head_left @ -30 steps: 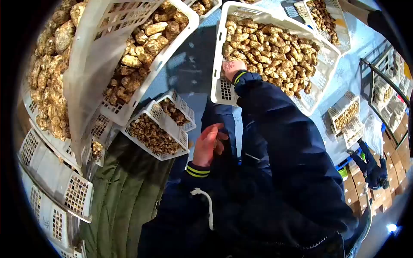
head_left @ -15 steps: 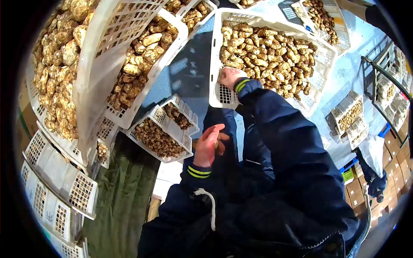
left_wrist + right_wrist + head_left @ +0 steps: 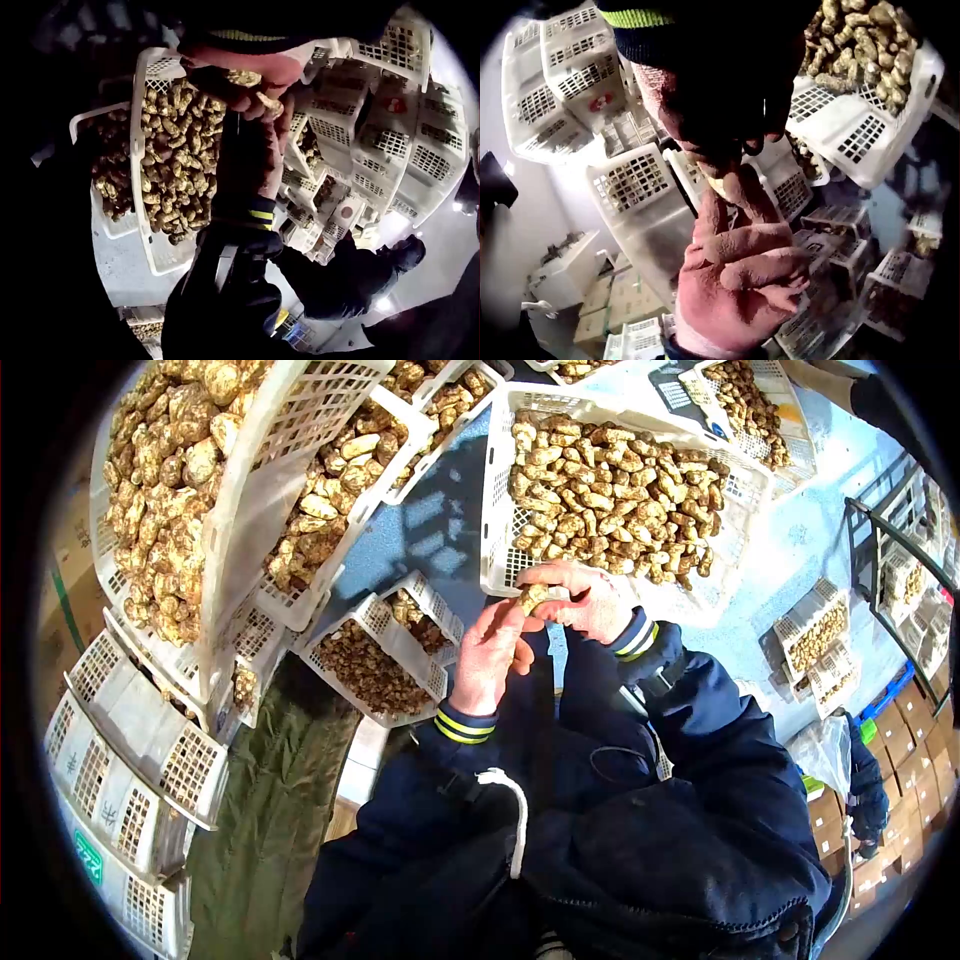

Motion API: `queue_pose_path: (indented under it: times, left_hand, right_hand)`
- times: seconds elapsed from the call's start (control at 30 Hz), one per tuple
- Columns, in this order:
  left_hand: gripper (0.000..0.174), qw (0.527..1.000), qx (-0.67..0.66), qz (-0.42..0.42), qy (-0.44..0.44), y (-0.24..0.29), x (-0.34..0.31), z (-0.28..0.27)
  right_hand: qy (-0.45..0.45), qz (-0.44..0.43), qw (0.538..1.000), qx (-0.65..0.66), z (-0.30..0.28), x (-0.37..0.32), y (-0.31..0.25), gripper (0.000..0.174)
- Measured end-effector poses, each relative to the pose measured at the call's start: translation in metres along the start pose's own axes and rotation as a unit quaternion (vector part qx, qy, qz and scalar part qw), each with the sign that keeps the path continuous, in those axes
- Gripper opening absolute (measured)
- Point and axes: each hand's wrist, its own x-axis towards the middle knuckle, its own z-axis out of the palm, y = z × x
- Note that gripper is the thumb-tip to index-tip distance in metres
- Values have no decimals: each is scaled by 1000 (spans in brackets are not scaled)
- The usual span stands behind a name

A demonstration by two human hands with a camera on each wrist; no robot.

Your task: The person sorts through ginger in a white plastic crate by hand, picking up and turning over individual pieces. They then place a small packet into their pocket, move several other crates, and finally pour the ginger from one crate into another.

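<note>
Both hands meet over the near edge of a white crate (image 3: 490,510) heaped with brown, soil-flecked mushrooms (image 3: 620,495). Between them is a pale mushroom (image 3: 532,597), pinched by the fingers of the left hand (image 3: 485,660) and the right hand (image 3: 598,605). In the left wrist view, one mushroom (image 3: 244,77) lies within the left hand (image 3: 281,69) and another mushroom (image 3: 270,104) pokes out at the fingertips. From the right wrist, only a pale sliver of mushroom (image 3: 718,184) shows between the fingers; the rest is covered.
On the left stand tall crates of larger mushrooms (image 3: 170,490) and stacked crates (image 3: 130,760). Smaller crates (image 3: 365,670) sit beside the legs. A green quilted cloth (image 3: 285,800) hangs lower left. Another person (image 3: 868,790) is at right near cardboard boxes (image 3: 905,760).
The right hand has come back from the crate's near left corner to meet the left hand. The left hand has risen slightly, and a mushroom now shows between them.
</note>
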Motion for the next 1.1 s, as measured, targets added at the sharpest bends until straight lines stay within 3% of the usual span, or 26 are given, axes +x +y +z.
queue_pose_path:
  times: [0.03, 0.1, 0.13, 0.23, 0.3, 0.37, 0.43, 0.47, 0.5, 0.57, 0.63, 0.67, 0.7, 0.8, 0.83, 0.9, 0.97, 1.0, 1.03, 1.1]
  left_hand:
    - [25, 998, -62, -9, -26, -3, 2, -1]
    - [25, 987, -151, -37, -43, -11, 2, -1]
    - [29, 987, -149, -48, -36, -9, 0, 5]
    - [39, 995, -62, -48, -63, -20, 2, 8]
    - [41, 993, -6, -95, -75, -27, 1, 8]
    - [34, 991, -8, -125, -52, -32, 0, 10]
    - [33, 991, 4, -125, -45, -32, 2, 7]
    - [34, 992, 2, -116, -44, -34, 3, 5]
    - [34, 992, 0, -117, -39, -34, 4, 2]
    - [34, 993, -32, -107, -44, -36, 5, -2]
    - [35, 994, -5, -104, -36, -35, 5, 0]
    - [35, 994, 2, -107, -29, -34, 6, 0]
    - [35, 994, 9, -111, -19, -33, 4, -3]
    - [36, 995, 22, -94, -31, -28, -1, 0]
    - [36, 995, 26, -92, -30, -26, -2, -1]
    - [36, 990, -42, -129, -43, -30, 0, -12]
    - [35, 989, -55, -127, -43, -33, 0, -22]
    - [35, 989, -56, -127, -43, -32, 0, -25]
    - [35, 990, -50, -128, -37, -31, -1, -27]
    - [34, 990, -44, -132, -27, -31, -3, -35]
  right_hand:
    - [-1, 105, 973, 205, 5, -5, 1, 51]
    - [-50, 73, 932, 351, 12, -10, 11, 64]
    - [7, 77, 888, 452, 27, -14, 2, 72]
    - [101, 68, 861, 493, 29, -14, 8, 69]
    - [195, 66, 887, 414, 1, -13, 12, 63]
    - [192, 0, 915, 354, -61, -15, 23, 59]
    - [296, 0, 905, 307, -126, -20, 23, 55]
    - [348, -44, 892, 287, -166, -23, 27, 53]
    - [397, -87, 874, 265, -203, -28, 29, 52]
    - [501, -59, 757, 415, -252, -39, 16, 49]
    - [590, -31, 694, 411, -276, -44, 32, 47]
    - [511, -49, 760, 398, -292, -58, 68, 41]
    - [370, -95, 791, 478, -303, -65, 103, 36]
    - [510, 70, 823, 242, -211, -15, 48, 28]
    - [443, 61, 866, 223, -199, -10, 59, 31]
    - [374, 123, 903, 173, -178, 10, 79, 27]
    - [311, 221, 923, -51, -163, 30, 125, 26]
    - [201, 293, 905, -234, -152, 42, 122, 28]
    - [216, 262, 878, -338, -125, 48, 112, 27]
    - [148, 213, 815, -517, -89, 63, 121, 30]
